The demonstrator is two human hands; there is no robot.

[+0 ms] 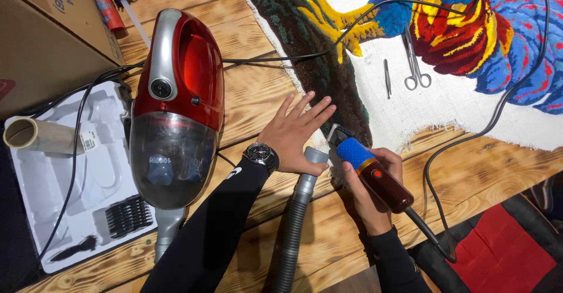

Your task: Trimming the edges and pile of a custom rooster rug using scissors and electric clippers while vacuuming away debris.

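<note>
The right hand [375, 181] is wrapped around a corded electric clipper [370, 173] with a blue and dark red body, its blade head touching the edge of the tufted rug [328, 64]. Just to its left, the grey vacuum hose [296, 217] runs up between both hands, its nozzle touching the left hand [293, 135], which lies flat with fingers spread on the rug's edge and the wooden table [252, 94]. Further left of that hand stands a red handheld vacuum cleaner [176, 105], beyond it a white plastic tray [53, 187]. Well beyond the right hand, scissors [415, 64] and tweezers [387, 77] lie on the rug's white backing.
</note>
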